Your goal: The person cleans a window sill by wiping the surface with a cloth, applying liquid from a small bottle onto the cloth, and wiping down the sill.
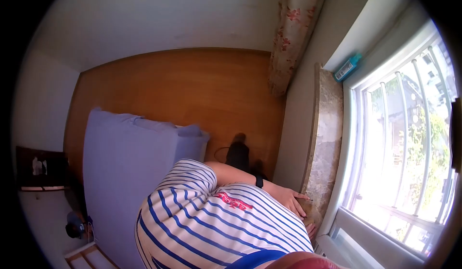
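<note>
My left arm, with a dark band at the wrist, reaches across my striped shirt towards the window. At its end, my left hand [288,199] rests by the stone windowsill [327,149], its fingers stretched out and apart. Under and beside those fingers is a brownish patch [310,210]; whether it is a cloth or part of the sill I cannot tell. Just below, a few fingertips of my right hand [312,229] show near the sill's near end. My shirt hides the rest of that hand and whatever it may touch.
A teal bottle [347,68] stands at the sill's far end, against the barred window [404,139]. A flowered curtain [293,38] hangs beyond it. On my left is a bed with a lavender sheet [130,158]. Wooden floor [192,81] stretches ahead to the wall.
</note>
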{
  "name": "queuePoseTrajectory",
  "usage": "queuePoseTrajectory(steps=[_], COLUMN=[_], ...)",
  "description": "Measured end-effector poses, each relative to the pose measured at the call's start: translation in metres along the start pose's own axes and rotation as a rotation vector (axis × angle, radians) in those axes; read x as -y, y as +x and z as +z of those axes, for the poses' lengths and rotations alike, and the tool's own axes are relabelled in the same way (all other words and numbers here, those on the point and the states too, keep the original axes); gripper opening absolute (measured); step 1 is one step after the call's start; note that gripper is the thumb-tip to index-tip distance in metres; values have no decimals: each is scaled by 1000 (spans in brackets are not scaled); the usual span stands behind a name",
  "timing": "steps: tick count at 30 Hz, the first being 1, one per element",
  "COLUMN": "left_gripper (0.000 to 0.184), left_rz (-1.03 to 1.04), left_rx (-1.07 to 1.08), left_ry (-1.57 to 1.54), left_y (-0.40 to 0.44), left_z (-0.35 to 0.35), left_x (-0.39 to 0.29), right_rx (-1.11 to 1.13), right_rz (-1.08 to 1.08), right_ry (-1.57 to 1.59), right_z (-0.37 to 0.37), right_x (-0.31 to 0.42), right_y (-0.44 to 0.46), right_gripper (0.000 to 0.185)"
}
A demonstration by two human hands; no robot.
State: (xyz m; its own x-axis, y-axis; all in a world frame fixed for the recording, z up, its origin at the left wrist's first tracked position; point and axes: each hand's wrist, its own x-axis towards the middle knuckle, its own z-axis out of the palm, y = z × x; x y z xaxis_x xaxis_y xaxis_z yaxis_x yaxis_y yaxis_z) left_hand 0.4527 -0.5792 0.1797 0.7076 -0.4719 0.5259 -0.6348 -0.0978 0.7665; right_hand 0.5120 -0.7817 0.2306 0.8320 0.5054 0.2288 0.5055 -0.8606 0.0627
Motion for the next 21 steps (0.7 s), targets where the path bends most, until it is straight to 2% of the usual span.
queuePoseTrajectory(steps=[1, 4, 6, 7, 11, 12, 14, 16, 18, 20, 21], left_gripper=[33, 28, 26, 24, 23, 22, 21, 21, 23, 26, 31], left_rz=[-87, -130, 78, 120, 99, 54, 22, 34, 35, -54, -42], left_rx=[-49, -33, -43, -54, -11, -3, 27, -23, -7, -34, -41], left_ry=[-203, -272, 150, 225, 117, 77, 41, 211, 242, 227, 283], left_y=[-9, -12, -1, 3, -4, -7, -10, -12, -17, -22, -27], left_z=[5, -1, -29, -44, -69, -73, -95, -136, -164, -197, -211], left_x=[13, 21, 13, 7, 18, 22, 25, 23, 27, 29, 36], right_rx=[18, 37, 44, 49, 108, 161, 494, 67, -46, -156, -18], right_rz=[15, 55, 76, 82, 100, 124, 330, 137, 129, 118, 175], right_ry=[-11, -18, -18, -18, -1, -5, -5, 14, 62, 103, 125], right_z=[3, -2, -4, -4, -5, -5, -6, 25, 26, 16, 1], right_x=[3, 8, 14, 17, 37, 46, 65, 83, 112, 145, 162], right_y=[-1, -5, -5, -6, 4, 8, 24, 28, 58, 93, 114], right_gripper=[60, 59, 59, 59, 58, 58, 57, 59, 59, 60, 60])
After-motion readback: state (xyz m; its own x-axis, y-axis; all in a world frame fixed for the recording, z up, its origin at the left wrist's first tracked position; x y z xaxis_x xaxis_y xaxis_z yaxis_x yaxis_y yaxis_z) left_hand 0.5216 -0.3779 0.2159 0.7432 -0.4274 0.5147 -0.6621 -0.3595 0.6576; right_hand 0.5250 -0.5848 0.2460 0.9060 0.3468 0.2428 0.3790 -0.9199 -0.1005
